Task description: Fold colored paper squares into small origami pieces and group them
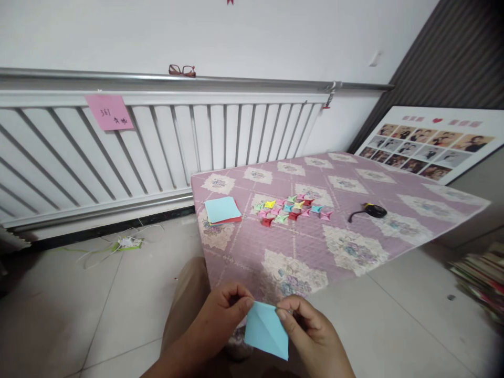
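Between my two hands hangs a light blue square of paper (268, 331) with a diagonal crease across it. My left hand (222, 317) pinches its upper left corner between thumb and forefinger. At the upper right corner, my right hand (309, 331) pinches it the same way. Both hands are in front of the near edge of the cloth-covered table. On the cloth beyond lie several small folded paper pieces (293, 208) in pink, red, green, yellow and blue. A stack of square paper sheets (222, 210), light blue on top, rests to their left.
A black object with a short strap or cord (374, 210) lies on the patterned tablecloth (275, 244) at the right. Behind stands a white radiator (212, 131) with glasses (181, 70) on the pipe above. A power strip (128, 243) with cables is on the floor, left.
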Tool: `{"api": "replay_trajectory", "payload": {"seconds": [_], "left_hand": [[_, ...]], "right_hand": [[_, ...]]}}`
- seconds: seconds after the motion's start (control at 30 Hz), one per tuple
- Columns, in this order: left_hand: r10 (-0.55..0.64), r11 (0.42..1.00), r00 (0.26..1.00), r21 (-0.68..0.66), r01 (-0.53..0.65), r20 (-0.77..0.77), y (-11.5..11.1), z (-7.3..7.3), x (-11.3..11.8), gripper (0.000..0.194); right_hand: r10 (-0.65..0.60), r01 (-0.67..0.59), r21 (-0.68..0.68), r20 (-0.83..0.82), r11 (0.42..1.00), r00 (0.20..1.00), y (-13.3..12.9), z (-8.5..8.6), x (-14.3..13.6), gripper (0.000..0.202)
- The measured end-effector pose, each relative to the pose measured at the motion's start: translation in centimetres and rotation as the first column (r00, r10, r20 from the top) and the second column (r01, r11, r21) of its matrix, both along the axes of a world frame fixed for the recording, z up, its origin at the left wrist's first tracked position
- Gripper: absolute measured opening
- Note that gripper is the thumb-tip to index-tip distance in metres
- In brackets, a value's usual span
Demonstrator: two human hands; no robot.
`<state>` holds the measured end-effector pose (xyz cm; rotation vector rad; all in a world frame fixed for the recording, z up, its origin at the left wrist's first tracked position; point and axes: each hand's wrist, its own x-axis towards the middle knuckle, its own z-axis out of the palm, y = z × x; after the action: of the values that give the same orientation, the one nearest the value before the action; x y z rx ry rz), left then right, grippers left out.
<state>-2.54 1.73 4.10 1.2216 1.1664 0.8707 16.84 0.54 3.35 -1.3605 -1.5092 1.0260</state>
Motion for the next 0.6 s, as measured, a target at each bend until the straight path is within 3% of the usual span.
{"api": "replay_trajectory", "payload": {"seconds": [0.37, 0.47, 0.6], "left_hand": [[0.086, 0.99, 0.99, 0.121, -0.072, -0.108, -0.3, -0.2, 0.4, 0.018], [0.086, 0.983, 0.982, 0.175, -0.056, -0.168, -0.3, -0.4, 0.3, 0.018], [0.051, 0.978, 0.97, 0.208, -0.001, -0.239, -0.2, -0.1, 0.2, 0.017]], "right_hand": [[-0.018, 0.015, 0.031, 0.074, 0.999, 0.997, -0.2, 0.7, -0.5, 0.029], [0.033, -0.033, 0.0, 0.099, 0.999, 0.995, 0.0, 1.0, -0.5, 0.029], [0.116, -0.124, 0.017, 0.249, 0.992, 0.962, 0.3, 1.9, -0.5, 0.024]]}}
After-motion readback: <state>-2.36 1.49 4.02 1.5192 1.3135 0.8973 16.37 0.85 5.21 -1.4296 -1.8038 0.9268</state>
